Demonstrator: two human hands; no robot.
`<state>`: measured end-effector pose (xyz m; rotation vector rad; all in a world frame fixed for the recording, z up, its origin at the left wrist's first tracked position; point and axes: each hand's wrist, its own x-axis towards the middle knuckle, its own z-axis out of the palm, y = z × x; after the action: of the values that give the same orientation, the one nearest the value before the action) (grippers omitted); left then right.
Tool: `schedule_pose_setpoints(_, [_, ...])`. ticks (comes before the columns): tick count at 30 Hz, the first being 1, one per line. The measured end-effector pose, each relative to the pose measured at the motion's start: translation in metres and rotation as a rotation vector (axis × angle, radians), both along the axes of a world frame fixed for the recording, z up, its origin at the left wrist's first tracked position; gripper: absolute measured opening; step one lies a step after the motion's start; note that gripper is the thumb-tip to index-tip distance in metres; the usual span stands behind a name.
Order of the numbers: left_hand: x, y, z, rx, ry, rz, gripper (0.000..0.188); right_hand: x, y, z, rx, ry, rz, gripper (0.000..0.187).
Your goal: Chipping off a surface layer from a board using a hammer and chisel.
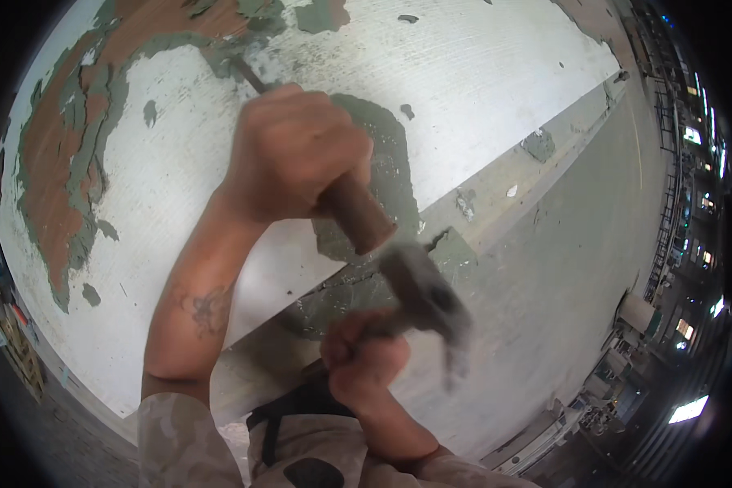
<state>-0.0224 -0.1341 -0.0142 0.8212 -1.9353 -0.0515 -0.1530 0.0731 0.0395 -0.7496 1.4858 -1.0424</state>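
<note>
My left hand (293, 150) is closed in a fist around a chisel (359, 218) with a thick brown handle. Its thin dark blade slants up and left, and the tip is at or close to a crumbling grey-green layer (220, 58) on a large white surface (183, 154); contact cannot be made out. My right hand (366, 358), lower and nearer my body, grips a hammer (423, 289) by its handle. The hammer head, smeared by motion, is just below the chisel's butt end, with a curved claw pointing down.
Brown patches (57, 195) with flaking grey-green edges show at the left of the white surface. A straight edge and ledge (512, 167) cross diagonally, bearing loose flakes. Beyond lies grey-green floor (577, 236); equipment (618, 366) and lights line the far right.
</note>
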Motion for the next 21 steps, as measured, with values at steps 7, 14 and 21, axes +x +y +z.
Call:
schedule_pose_setpoints(7, [-0.002,-0.006,0.002,0.022,-0.023,-0.002,0.022,-0.008,-0.02,-0.024,0.033,0.077,0.038,0.06])
schedule_pose_setpoints(14, [-0.004,-0.002,0.01,0.013,-0.038,-0.035,0.025,-0.026,-0.001,-0.001,-0.047,-0.296,-0.124,0.067])
schedule_pose_setpoints(21, [0.014,0.032,0.009,0.106,-0.025,-0.17,0.026,-0.079,0.014,-0.008,-0.072,-0.131,-0.147,0.061])
